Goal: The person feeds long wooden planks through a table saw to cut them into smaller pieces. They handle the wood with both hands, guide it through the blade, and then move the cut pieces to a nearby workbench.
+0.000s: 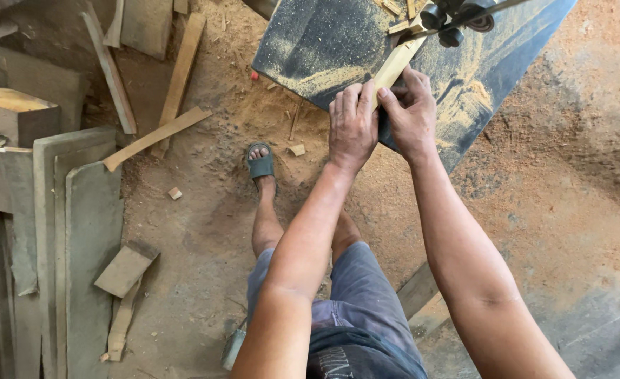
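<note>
Bare-armed person wears faded blue-grey shorts (355,295) and a dark rubber slide sandal (260,162) on one foot.

Sawdust-strewn dark saw table (324,49) bears a wood strip (396,63).

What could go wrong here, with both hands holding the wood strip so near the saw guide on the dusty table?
1. Both the left hand and right hand grip the short wood strip close to the saw guide; a slip might bring fingers to the blade.
2. Sawdust coats the dark machine table, so the strip may slide.
3. The foot wears an open sandal among loose offcuts; tripping seems possible.
</note>
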